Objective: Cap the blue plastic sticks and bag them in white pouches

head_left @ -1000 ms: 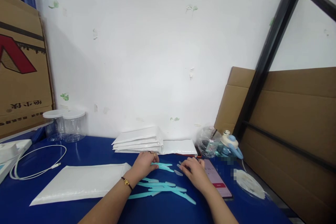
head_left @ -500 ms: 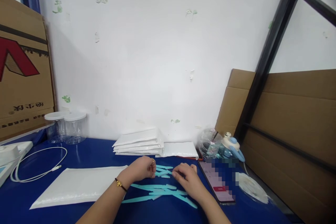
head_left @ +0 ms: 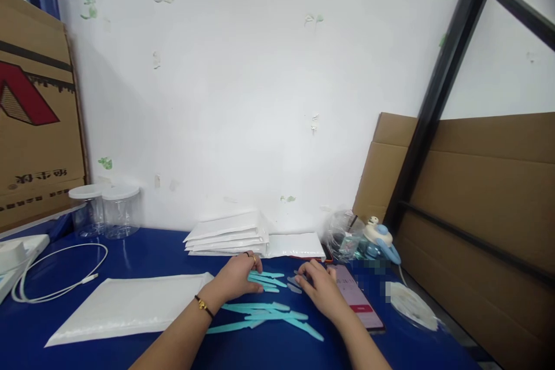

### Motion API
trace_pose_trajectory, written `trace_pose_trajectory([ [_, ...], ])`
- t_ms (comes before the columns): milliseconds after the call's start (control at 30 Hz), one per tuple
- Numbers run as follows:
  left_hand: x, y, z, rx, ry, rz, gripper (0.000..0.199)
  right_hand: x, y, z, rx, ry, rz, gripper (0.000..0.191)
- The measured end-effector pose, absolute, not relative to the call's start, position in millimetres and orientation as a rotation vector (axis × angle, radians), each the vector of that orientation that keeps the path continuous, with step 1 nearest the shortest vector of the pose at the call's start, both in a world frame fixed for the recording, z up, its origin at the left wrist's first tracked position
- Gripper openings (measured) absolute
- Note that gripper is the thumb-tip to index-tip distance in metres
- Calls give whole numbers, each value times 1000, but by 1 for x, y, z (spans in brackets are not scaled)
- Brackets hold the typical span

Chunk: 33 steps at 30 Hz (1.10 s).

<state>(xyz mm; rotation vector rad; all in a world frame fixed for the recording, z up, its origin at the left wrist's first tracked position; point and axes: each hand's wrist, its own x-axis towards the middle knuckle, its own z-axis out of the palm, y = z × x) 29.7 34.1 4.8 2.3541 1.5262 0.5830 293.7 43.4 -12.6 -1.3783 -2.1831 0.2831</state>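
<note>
Several teal eyebrow razors (head_left: 269,275) lie side by side on the blue table, their handle ends between the thumb and fingers of my left hand (head_left: 237,278). Just right of their tips are small clear blade caps (head_left: 294,284). The curled fingers of my right hand (head_left: 319,288) are at these caps and partly cover them. Nearer to me is a looser, crossed group of teal eyebrow razors (head_left: 275,315), which neither hand touches. My left forearm hides part of that group's left side.
A white padded envelope (head_left: 125,307) lies at the left, and a stack of envelopes (head_left: 228,234) stands by the wall. To the right are a phone (head_left: 355,300), a plastic bag (head_left: 342,234) and a blue-and-cream bottle (head_left: 378,240). Clear jars (head_left: 121,214) and a white cable (head_left: 65,248) are left.
My left thumb and fingers have spread around the razors' handle ends. My right hand has shifted away from the razor tips, and clear caps now show beside it. The view has turned slightly.
</note>
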Motion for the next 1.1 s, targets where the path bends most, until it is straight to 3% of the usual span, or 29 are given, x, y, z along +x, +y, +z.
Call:
trace_pose_trajectory([
  [233,41,19,9,2175,1382,196,17,270,21,-2,-1257,-2384,539,14],
  [600,48,28,4,2274,1365,637,13,267,22,-4,-1232,-2363,608,29],
  [867,44,44,-11,1920,1252,731,18,273,24,3,-1173,-2428,381,22],
  [1100,23,55,-19,1947,1412,728,27,298,41,-4,-1381,-2335,247,22],
])
